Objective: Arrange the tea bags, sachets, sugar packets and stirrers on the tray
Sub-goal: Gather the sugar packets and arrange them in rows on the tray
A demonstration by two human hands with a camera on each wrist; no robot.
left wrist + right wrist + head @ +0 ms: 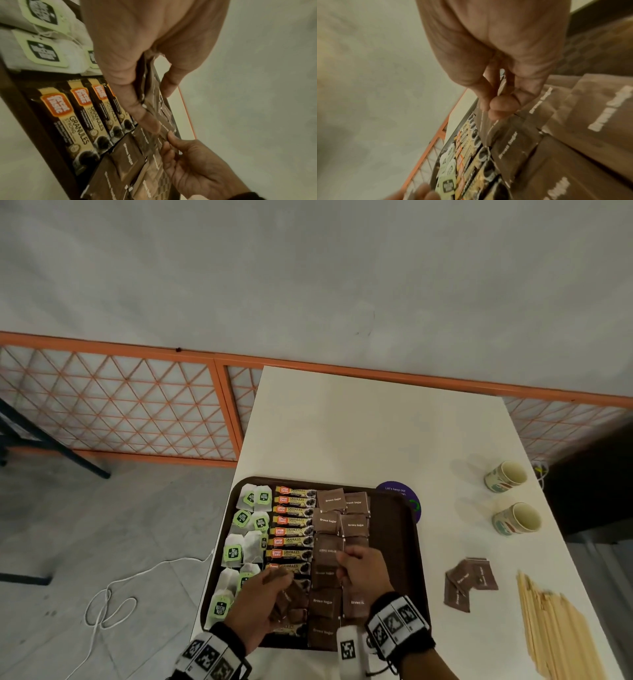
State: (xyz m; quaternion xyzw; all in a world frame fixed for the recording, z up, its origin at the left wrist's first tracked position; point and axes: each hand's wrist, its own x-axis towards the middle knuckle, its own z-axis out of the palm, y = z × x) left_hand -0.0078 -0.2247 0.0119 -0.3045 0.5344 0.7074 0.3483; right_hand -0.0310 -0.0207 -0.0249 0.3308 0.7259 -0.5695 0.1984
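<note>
Cable (113, 594) lies white and looped on the floor left of the worktop (376, 422). Tray (390, 542), dark brown, sits at the worktop's near left edge. Tea bags (239, 542) with green tags fill the tray's left column, two wide. Coffee sachets (293, 529) marked "Granules" lie just beside them in a stacked column, long sides touching. Left hand (260, 604) hovers over the near end of that column, fingers curled round a small bunch of brown sugar packets (287, 597); left wrist view shows thumb and fingers pinching the bunch edge-on (154, 94). Arranged brown sugar packets (329, 522) lie in two columns right of the sachets, some overlapping. Right hand (363, 570) is over those columns, fingers bent, thumb and fingertips nipping one sugar packet (483, 125) by its edge, narrow grip; the packet hangs tilted above the laid ones. Tray's right strip is bare brown. Purple round coaster (407, 498) peeks from under the tray's far right corner. Loose sugar packets (469, 583) lie on the worktop right of the tray, well apart from it. Two paper cups (510, 498) stand further back. Wooden stirrers (555, 628) lie in a pile at the worktop's right edge.
</note>
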